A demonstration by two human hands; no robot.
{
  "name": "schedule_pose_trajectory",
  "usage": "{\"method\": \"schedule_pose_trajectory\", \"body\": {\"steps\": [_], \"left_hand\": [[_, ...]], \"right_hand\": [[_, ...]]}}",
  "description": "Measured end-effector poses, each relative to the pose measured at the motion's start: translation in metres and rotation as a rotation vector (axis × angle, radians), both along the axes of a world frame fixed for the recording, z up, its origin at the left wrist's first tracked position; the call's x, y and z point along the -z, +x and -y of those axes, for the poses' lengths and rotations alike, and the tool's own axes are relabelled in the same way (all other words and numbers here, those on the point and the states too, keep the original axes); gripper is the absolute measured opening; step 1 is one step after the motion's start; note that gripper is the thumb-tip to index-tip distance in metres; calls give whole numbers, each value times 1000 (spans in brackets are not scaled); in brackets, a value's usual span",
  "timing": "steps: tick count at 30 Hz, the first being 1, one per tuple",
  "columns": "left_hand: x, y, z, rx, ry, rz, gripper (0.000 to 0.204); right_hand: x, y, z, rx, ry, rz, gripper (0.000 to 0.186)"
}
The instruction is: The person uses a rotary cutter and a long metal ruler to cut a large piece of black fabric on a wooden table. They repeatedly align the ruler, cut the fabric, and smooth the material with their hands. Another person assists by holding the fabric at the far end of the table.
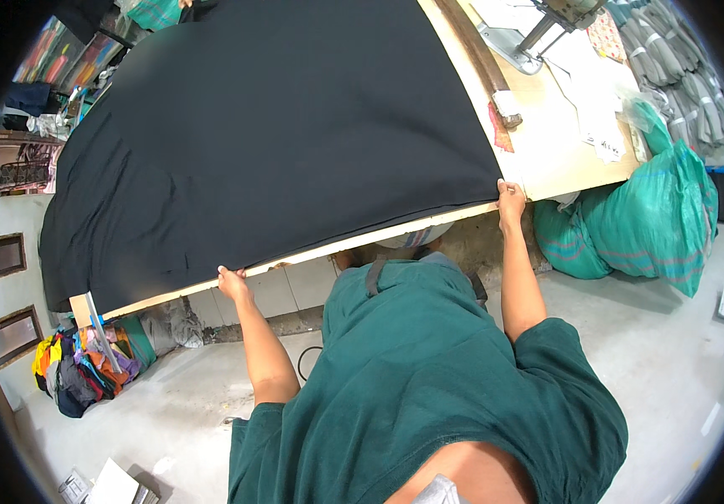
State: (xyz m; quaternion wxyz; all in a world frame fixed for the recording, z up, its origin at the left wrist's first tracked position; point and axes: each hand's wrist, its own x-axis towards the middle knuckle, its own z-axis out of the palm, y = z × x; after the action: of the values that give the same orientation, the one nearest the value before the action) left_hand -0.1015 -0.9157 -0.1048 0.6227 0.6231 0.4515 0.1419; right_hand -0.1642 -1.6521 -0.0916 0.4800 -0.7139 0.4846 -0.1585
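Observation:
A large black cloth (295,118) covers most of the pale wooden table (555,168), reaching its near edge. My left hand (232,281) pinches the cloth's front edge left of centre. My right hand (509,199) grips the same edge at its right corner. Wrinkles run across the cloth's left part. A dark wooden bar (484,63) with white wrapping at one end lies beside the cloth on the right. A metal straightedge (106,340) slants down at the table's left corner.
A metal machine (538,29) stands at the upper right, near grey bundles (673,84). A green sack (647,218) bulges beside the table. Colourful cloths (76,374) are heaped at lower left; papers (114,483) lie on the floor. Another person's hand (186,4) shows at the top.

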Motion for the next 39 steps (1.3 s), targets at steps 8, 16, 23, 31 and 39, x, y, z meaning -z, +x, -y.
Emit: {"method": "schedule_pose_trajectory", "body": {"steps": [8, 16, 23, 31, 39], "left_hand": [[-32, 9, 26, -58, 363, -81, 45], [-30, 7, 25, -261, 476, -66, 55], [-14, 6, 20, -238, 377, -141, 54], [3, -7, 6, -196, 201, -109, 39], [-56, 33, 121, 155, 894, 48, 28]], "right_hand": [[-11, 0, 5, -18, -20, -23, 21], [-10, -10, 24, -88, -239, -250, 23], [-16, -9, 16, -125, -376, -299, 24], [-26, -4, -4, -160, -390, -382, 22], [-28, 33, -45, -438, -1021, -68, 42]]}}
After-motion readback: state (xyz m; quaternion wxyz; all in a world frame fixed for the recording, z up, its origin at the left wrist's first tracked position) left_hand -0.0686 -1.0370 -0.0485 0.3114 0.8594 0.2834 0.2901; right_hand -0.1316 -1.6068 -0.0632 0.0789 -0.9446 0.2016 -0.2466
